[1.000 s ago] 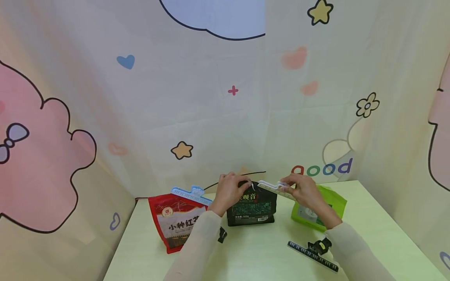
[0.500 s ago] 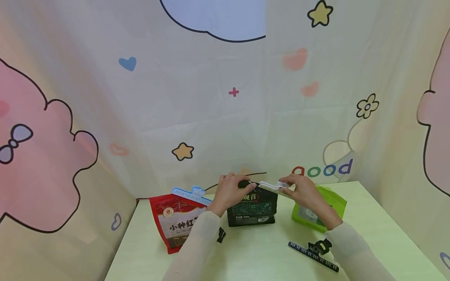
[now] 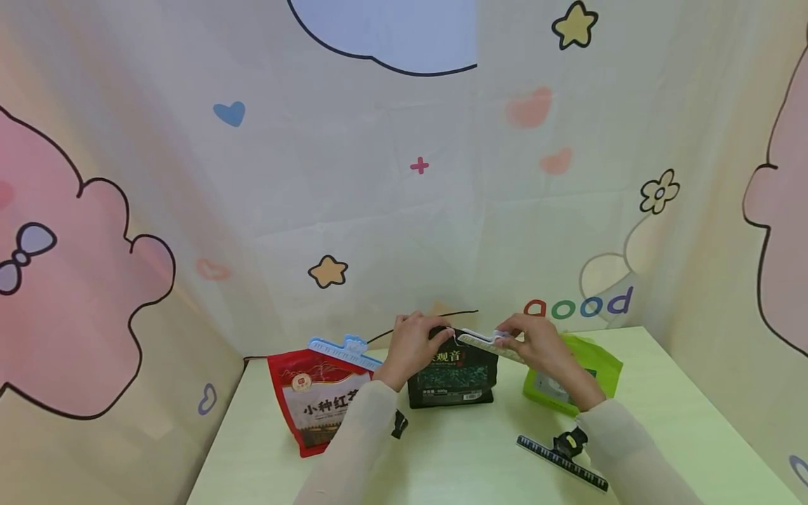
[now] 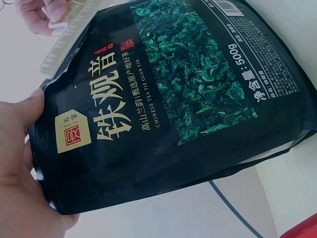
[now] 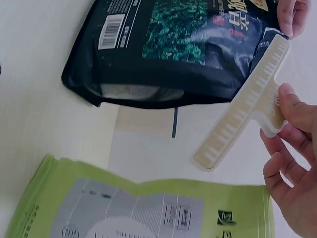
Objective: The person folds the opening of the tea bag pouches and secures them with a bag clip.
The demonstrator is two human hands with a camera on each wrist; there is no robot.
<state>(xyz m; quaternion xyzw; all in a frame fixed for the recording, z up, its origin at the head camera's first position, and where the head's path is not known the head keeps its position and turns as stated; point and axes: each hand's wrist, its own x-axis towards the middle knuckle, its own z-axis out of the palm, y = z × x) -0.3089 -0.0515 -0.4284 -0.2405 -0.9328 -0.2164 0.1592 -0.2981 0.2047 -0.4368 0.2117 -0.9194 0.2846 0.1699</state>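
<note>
1. Two hands work at the top edge of the black tea pouch (image 3: 452, 370), which stands upright on the pale green table (image 3: 467, 463) between them, well clear of the red tea pouch (image 3: 313, 403) out past the left wrist.
2. Our left hand (image 3: 412, 346) pinches the pouch's upper left corner, thumb on the printed face; the fingers behind are hidden.
3. Our right hand (image 3: 536, 345) grips the cream sealing clip (image 5: 246, 103) by its tab, fingers curled round it. The clip's far end touches the pouch top just beside the left fingertips.
4. We judge the pouch soft, glossy and fairly heavy by its 500 g label; it buckles if held mid-face. Take hold at the flattened top seam, near the corner.
5. We judge the clip light and rigid, with ribbed bars; hold it at the tab.
6. Behind the right hand lies the green pouch (image 5: 138, 208); a black keyboard-pattern clip (image 3: 562, 456) lies below the right wrist.
</note>
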